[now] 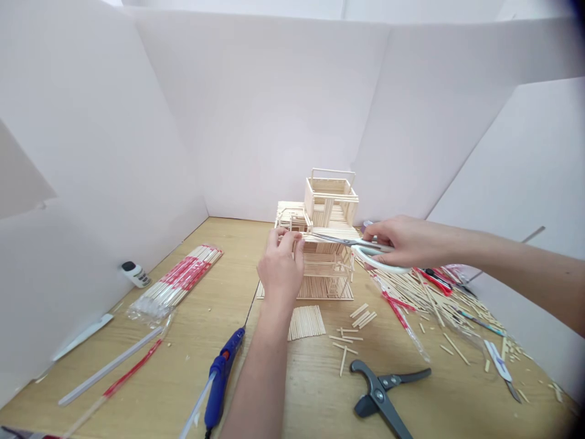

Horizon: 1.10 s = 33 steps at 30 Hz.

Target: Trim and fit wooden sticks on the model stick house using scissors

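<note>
A small model house built of thin wooden sticks [331, 210] stands on the table, with several levels and a raised frame on top. My right hand [390, 239] grips scissors with white handles [381, 259]. Their blades point left across the front of the house, tips close to my left fingertips. My left hand [283, 259] is at the house's front left, thumb and fingers pinched together at its upper floor edge. What they pinch is too small to make out. Below the house lie a flat stick panel [307, 322] and several short cut sticks [363, 317].
A blue glue gun [222, 378] lies left of my left forearm, and a grey hand cutter [379, 396] is at the front. Packed sticks [180, 280] and a small white bottle [136, 274] lie left. Loose sticks [425, 299] and a craft knife [501, 366] are right. White boards [274, 110] surround the table.
</note>
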Available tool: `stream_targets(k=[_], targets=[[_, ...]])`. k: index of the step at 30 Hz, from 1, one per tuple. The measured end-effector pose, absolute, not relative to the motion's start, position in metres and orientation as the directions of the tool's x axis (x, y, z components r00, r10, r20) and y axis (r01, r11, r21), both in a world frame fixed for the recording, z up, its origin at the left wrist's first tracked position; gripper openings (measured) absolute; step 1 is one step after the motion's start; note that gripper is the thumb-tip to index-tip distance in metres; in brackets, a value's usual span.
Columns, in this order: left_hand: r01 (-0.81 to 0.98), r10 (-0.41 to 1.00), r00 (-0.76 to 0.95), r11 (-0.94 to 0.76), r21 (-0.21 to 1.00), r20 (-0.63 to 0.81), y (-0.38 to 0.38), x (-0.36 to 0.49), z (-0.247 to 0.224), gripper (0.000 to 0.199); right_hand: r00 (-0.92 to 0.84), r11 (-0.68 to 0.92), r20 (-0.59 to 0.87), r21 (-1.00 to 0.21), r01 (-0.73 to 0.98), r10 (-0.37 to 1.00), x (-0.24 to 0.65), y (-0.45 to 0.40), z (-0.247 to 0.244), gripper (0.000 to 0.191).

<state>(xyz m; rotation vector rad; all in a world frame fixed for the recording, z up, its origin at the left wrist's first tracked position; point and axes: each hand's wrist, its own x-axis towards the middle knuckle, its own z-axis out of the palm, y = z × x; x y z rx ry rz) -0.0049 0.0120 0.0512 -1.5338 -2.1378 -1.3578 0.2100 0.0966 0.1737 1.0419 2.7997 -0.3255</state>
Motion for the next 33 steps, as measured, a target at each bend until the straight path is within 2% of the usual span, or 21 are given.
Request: stream_targets(k=[6, 12, 18, 22, 33], targets=[[0.849, 0.719, -0.411, 0.077, 0.523, 0.560, 0.016, -0.002, 0.063, 0.011, -0.784, 0.769, -0.155, -0.155, 0.620, 0.601, 0.219, 0.084, 0.180, 0.029], [0.907, 0.788, -0.321, 0.096, 0.410, 0.526, 0.019, -0.006, 0.076, 0.013, -0.771, 0.765, -0.114, -0.099, 0.636, 0.626, 0.238, 0.079, 0.179, 0.031], [0.932, 0.867, -0.216, 0.047, 0.359, 0.450, 0.022, -0.019, 0.089, 0.010, -0.792, 0.785, -0.099, -0.108, 0.610, 0.602, 0.259, 0.081, 0.170, 0.028], [0.958, 0.897, -0.165, 0.047, 0.284, 0.409, 0.023, -0.021, 0.097, 0.018, -0.810, 0.803, -0.094, -0.107, 0.586, 0.579, 0.259, 0.077, 0.170, 0.026], [0.972, 0.934, -0.064, -0.022, 0.235, 0.351, 0.034, -0.030, 0.106, 0.017, -0.803, 0.795, -0.058, -0.109, 0.596, 0.594, 0.256, 0.076, 0.173, 0.024]])
